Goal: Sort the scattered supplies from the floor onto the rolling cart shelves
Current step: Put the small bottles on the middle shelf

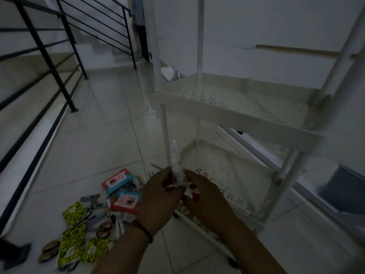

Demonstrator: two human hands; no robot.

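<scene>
Both hands meet at 6 o'clock, the left hand [158, 196] and right hand [205, 196] pinching a white bundle [176, 161] whose long axis points to 12, the cart's lower shelf [227, 175] lying just toward 2 o'clock

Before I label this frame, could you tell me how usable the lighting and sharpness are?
Head view: dim and underexposed; motion blur smears the cart and railing; wide-angle bending at the edges; the whitish item in both hands' grip is too soft to identify.
</scene>
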